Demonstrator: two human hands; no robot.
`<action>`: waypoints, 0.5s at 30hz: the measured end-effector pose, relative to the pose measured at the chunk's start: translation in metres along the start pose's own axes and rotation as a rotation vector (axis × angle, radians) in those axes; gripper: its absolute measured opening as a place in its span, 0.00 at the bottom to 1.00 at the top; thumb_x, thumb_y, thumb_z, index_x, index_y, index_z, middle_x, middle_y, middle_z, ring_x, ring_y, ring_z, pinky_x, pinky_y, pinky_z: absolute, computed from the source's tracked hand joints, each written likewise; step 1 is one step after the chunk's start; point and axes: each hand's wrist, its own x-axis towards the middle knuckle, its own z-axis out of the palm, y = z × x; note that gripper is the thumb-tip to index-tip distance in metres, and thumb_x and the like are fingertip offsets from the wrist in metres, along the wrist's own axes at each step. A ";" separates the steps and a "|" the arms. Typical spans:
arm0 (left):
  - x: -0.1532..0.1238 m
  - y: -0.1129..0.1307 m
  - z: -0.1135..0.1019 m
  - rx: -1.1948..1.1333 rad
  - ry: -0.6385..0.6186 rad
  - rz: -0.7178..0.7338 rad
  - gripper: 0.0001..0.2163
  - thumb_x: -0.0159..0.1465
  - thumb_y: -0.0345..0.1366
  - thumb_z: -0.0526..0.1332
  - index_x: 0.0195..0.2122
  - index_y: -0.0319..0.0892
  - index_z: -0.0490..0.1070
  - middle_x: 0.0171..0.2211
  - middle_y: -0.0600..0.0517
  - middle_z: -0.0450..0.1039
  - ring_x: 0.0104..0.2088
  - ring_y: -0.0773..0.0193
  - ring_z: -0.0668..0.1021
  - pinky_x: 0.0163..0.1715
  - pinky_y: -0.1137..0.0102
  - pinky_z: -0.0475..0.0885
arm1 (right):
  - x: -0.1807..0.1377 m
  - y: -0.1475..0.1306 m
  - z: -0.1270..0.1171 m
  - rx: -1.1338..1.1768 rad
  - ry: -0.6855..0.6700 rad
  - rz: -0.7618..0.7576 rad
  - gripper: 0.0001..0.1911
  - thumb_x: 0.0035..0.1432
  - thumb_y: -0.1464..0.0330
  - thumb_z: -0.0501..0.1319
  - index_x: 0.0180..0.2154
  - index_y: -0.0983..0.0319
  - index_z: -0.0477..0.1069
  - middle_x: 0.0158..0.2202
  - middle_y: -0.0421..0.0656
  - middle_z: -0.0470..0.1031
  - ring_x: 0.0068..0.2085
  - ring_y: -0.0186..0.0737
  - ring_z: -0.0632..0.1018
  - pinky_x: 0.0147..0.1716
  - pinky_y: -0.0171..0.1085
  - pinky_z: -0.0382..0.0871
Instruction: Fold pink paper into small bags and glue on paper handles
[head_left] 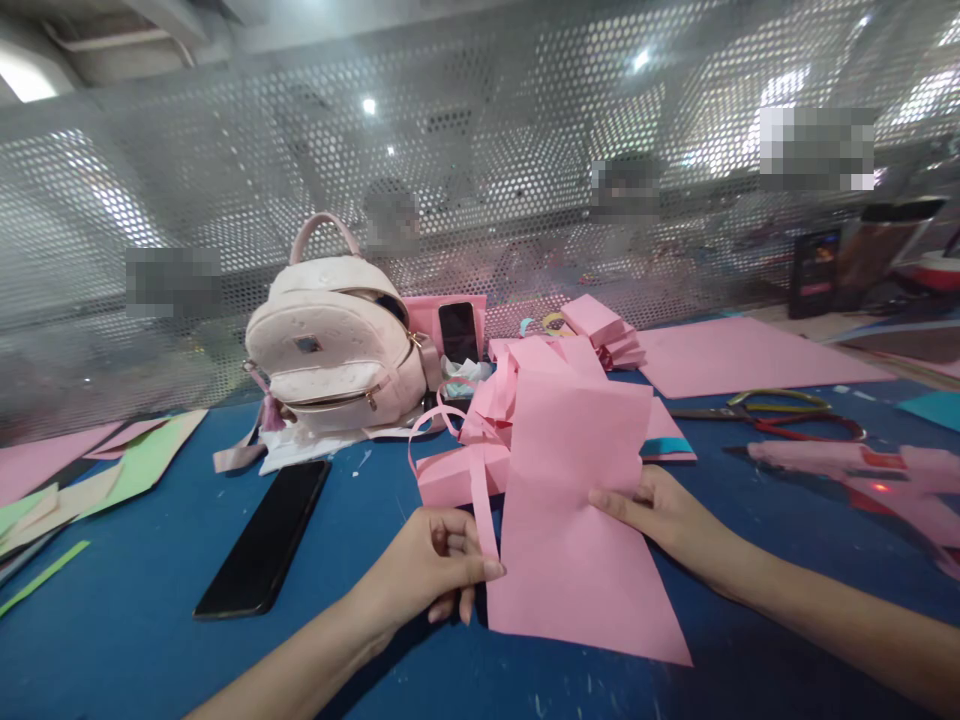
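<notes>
A sheet of pink paper is held up in front of me over the blue table. My right hand grips its right edge, thumb on the front and fingers behind. At the left edge, my left hand is closed in a pinch on the paper. A narrow pink paper strip runs down to that thumb; whether it is pinched too, I cannot tell. Behind the sheet lie folded pink paper pieces and curled strips, partly hidden by it.
A pale pink backpack stands back left, near a black phone. Another phone leans behind. To the right lie scissors, a pink glue gun with a red light, and a large pink sheet. Green paper lies far left.
</notes>
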 end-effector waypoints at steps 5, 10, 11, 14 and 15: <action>0.000 -0.001 0.000 0.033 -0.020 -0.026 0.14 0.48 0.38 0.74 0.24 0.37 0.70 0.13 0.57 0.70 0.11 0.75 0.68 0.07 0.83 0.54 | 0.004 0.007 -0.004 0.031 -0.028 0.021 0.30 0.48 0.45 0.66 0.42 0.61 0.80 0.35 0.49 0.83 0.38 0.55 0.82 0.34 0.45 0.78; -0.001 0.000 0.000 0.028 0.022 -0.008 0.16 0.50 0.40 0.73 0.22 0.40 0.66 0.10 0.58 0.67 0.09 0.77 0.62 0.08 0.82 0.51 | 0.002 0.004 -0.004 0.039 -0.001 0.022 0.29 0.48 0.45 0.67 0.40 0.62 0.79 0.36 0.50 0.83 0.38 0.56 0.82 0.33 0.45 0.77; -0.001 0.000 0.000 0.017 0.024 -0.004 0.16 0.50 0.40 0.73 0.22 0.40 0.66 0.10 0.59 0.66 0.09 0.77 0.62 0.08 0.82 0.51 | 0.002 0.004 -0.003 0.052 0.013 0.021 0.29 0.48 0.45 0.67 0.40 0.62 0.79 0.36 0.49 0.83 0.38 0.56 0.82 0.33 0.45 0.77; -0.001 0.001 -0.001 -0.014 0.012 -0.001 0.16 0.49 0.40 0.74 0.24 0.39 0.68 0.12 0.59 0.66 0.10 0.76 0.66 0.08 0.82 0.52 | 0.001 0.001 -0.003 0.085 0.030 0.027 0.27 0.49 0.46 0.66 0.40 0.61 0.79 0.35 0.49 0.83 0.38 0.56 0.82 0.33 0.44 0.77; 0.000 0.002 -0.001 -0.014 -0.005 -0.001 0.15 0.49 0.39 0.74 0.26 0.38 0.69 0.13 0.59 0.67 0.11 0.75 0.68 0.08 0.82 0.52 | 0.001 0.001 -0.003 0.091 0.026 0.029 0.27 0.49 0.46 0.67 0.41 0.61 0.79 0.35 0.49 0.83 0.39 0.56 0.82 0.33 0.44 0.77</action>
